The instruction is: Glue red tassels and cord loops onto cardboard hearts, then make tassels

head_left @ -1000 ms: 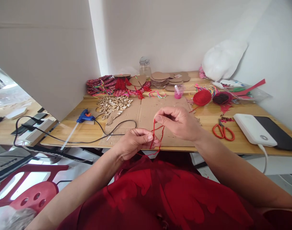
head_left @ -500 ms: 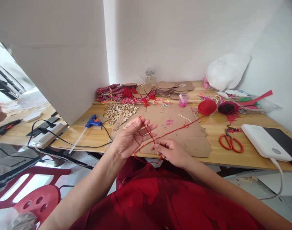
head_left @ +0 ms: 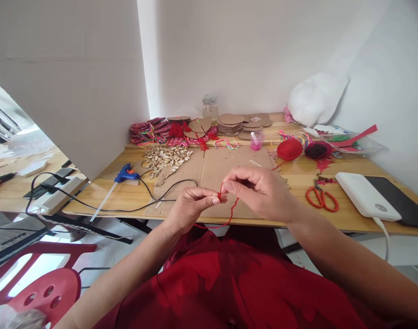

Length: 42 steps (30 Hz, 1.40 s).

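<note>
A thin red thread (head_left: 233, 209) hangs in a slack loop over the near edge of the wooden table (head_left: 335, 219). Both hands pinch it between thumb and forefinger. The left hand (head_left: 191, 206) is curled, fingertips closed on the thread. The right hand (head_left: 260, 192) grips it just beside, its other fingers loosely bent. Behind them lies a flat, rough-edged cardboard sheet (head_left: 225, 167). A round ball of red yarn (head_left: 289, 149) sits towards the far edge, and orange-handled scissors (head_left: 321, 198) lie to the right.

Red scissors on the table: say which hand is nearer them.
Right. The right hand is a little left of the red scissors, not touching; the left hand is farther left. Both pinch red thread.
</note>
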### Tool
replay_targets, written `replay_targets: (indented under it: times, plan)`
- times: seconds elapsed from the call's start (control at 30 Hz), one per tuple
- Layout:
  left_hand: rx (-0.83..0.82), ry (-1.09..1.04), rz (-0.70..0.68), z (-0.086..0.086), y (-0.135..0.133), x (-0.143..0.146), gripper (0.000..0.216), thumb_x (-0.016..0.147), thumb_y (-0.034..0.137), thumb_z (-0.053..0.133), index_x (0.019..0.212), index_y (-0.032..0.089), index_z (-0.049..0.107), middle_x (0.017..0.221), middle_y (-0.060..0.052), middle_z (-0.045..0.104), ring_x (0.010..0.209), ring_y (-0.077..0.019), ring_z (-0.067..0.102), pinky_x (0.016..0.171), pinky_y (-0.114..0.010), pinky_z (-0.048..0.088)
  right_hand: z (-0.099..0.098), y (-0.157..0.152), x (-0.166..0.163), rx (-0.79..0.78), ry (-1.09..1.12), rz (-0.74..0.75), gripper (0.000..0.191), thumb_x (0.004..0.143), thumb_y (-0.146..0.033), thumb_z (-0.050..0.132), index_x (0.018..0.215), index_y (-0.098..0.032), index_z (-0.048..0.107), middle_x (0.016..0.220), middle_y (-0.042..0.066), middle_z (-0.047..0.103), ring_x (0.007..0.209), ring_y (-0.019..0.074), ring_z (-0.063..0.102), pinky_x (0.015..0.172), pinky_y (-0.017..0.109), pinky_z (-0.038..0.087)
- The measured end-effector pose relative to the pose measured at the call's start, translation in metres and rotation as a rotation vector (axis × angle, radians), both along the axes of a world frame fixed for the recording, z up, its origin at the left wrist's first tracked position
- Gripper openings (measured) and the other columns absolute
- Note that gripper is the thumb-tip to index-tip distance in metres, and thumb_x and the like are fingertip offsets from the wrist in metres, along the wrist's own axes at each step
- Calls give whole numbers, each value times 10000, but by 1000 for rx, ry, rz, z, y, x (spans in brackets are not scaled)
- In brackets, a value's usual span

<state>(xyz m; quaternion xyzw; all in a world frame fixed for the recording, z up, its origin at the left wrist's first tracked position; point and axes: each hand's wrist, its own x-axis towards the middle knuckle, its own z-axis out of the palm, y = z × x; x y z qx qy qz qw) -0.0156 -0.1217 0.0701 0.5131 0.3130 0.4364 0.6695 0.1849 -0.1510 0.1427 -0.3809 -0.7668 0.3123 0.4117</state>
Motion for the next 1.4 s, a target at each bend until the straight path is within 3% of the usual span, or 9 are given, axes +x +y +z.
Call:
replay_targets:
  times: [0.13,0.27,0.47,0.6,0.73,0.93,1.03,1.17,1.4]
  plan:
    - [-66,19,-71,10,-11,1,244,661,337,915,779,161,794,797,-72,786,852,-231,759,963,-391,541,-13,25,3,-42,95,-34,258,949,-350,587,779,-179,680,689,-11,573,641,121,466,601,273,366]
    - [-200,-134,-165,25,-12,-4,261,685,346,904,773,140,770,784,-54,766,910,-260,755,950,-415,557,-53,37,-2,-298,216,5,369,879,-538,645,780,-184,678,643,-31,489,608,119,424,570,270,347]
    - [-194,-351,-39,43,3,-14,219,770,314,846,828,167,694,866,1,705,1059,-282,714,961,-498,560,-99,14,-21,-453,214,66,403,939,-545,548,847,-174,675,612,-37,495,543,112,437,528,261,349]
    - [-162,-346,87,41,9,-13,242,731,307,873,829,182,691,951,0,716,1116,-300,691,954,-501,559,-86,-5,-25,-385,59,61,308,965,-383,550,772,-175,672,676,-8,584,631,129,487,598,274,360]
    - [-59,-250,171,23,10,-8,222,709,312,888,797,183,729,908,-27,760,1071,-275,713,914,-401,558,-57,-17,-22,-227,-157,67,302,964,-318,557,703,-187,633,634,-23,577,613,124,469,593,281,333]
    - [12,-36,54,0,2,-3,189,687,291,899,790,175,792,808,-47,785,764,-156,728,803,-265,546,-8,-15,-5,-58,-141,25,232,971,-290,558,791,-195,669,638,-41,552,584,100,441,551,260,327]
    - [-9,-2,-10,1,-5,-1,194,675,300,906,770,172,795,787,-52,783,780,-175,739,863,-299,549,2,1,2,-11,-96,14,224,963,-277,564,796,-193,688,642,-41,547,589,99,438,555,262,324]
    - [-107,-10,-104,13,-13,-2,242,668,340,911,768,157,787,771,-78,776,887,-258,755,985,-426,522,-13,27,6,-44,-19,-16,271,959,-352,567,767,-184,659,660,-35,507,620,111,421,598,272,339]
    - [-150,-309,-65,42,-6,-15,235,752,344,857,811,167,715,843,-13,706,1110,-339,697,1000,-561,530,-83,31,-12,-361,147,58,396,932,-540,558,805,-182,671,669,-24,514,605,121,438,590,271,359]
